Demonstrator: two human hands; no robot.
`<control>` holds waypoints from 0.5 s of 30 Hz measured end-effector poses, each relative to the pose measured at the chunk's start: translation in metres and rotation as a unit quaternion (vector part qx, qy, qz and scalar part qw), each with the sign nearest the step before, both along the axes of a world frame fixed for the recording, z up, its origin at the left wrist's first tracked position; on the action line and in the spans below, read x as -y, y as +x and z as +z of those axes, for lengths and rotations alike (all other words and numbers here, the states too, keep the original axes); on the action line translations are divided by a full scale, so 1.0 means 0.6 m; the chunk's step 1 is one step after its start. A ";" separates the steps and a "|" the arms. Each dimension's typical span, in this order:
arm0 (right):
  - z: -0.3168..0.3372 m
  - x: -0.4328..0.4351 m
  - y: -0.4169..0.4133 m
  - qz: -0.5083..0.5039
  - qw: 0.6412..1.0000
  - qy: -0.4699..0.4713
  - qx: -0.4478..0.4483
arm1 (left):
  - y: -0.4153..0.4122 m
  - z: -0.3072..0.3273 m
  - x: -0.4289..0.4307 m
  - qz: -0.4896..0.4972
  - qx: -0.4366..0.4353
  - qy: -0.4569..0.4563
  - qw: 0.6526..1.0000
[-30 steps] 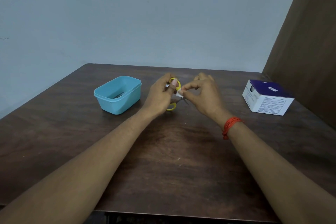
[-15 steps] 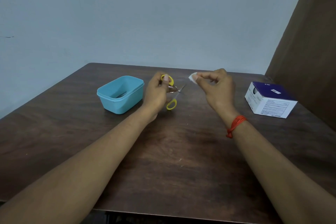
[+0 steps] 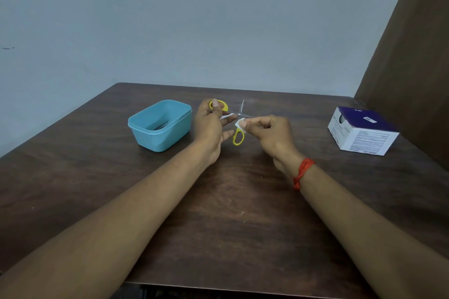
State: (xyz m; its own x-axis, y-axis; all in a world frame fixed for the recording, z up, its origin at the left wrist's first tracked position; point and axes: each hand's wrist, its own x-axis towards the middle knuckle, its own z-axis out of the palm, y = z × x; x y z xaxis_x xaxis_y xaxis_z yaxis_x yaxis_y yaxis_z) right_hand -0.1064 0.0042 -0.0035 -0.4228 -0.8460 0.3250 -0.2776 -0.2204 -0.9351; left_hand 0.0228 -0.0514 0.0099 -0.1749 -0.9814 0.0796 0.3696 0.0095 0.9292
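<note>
Left hand [image 3: 210,126]: raised above the bench [image 3: 218,213], near its middle. The thumb passes through the upper yellow loop of a pair of scissors [image 3: 239,114] and the fingers curl round the handle. The lower yellow loop hangs free below the fingers. The scissor blades stand spread apart, one pointing up and away, the other running toward the right hand. A thin white strip [image 3: 227,116] shows against the left fingers; what it is cannot be told.

Right hand [image 3: 269,133]: raised just beside the left. Thumb and forefinger pinch a small white scrap [image 3: 240,124]; the remaining fingers are curled in. The scrap sits right at the scissors, just below the pivot. Whether it touches the blades cannot be told. A red thread band [image 3: 302,173] circles the right wrist.

Surroundings: a light blue plastic tub [image 3: 155,141] stands open on the bench, near the left hand on its outer side. Something dark lies inside it, too indistinct to identify. A white and purple cardboard box [image 3: 363,133] rests on the bench well apart from the right hand, close to the brown panel at the right.
</note>
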 end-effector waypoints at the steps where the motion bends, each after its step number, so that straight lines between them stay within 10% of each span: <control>1: -0.002 -0.001 0.002 0.012 1.000 0.000 0.017 | -0.001 -0.001 -0.001 -0.001 -0.004 0.004 1.000; 8: -0.006 -0.002 0.012 0.010 0.999 0.017 0.042 | 0.001 0.001 -0.008 -0.003 -0.033 0.032 0.999; 15: 0.023 -0.003 -0.012 -0.056 0.994 -0.052 0.073 | 0.016 -0.003 0.003 -0.039 0.123 -0.014 0.991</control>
State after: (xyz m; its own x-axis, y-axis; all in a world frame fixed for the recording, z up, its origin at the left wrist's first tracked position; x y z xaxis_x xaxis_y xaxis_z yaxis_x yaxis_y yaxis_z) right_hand -0.1137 0.0057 0.0103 -0.5614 -0.7566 0.3353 -0.1677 -0.2927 -0.9414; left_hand 0.0323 -0.0535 0.0081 -0.2675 -0.9621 0.0526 0.1315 0.0176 0.9912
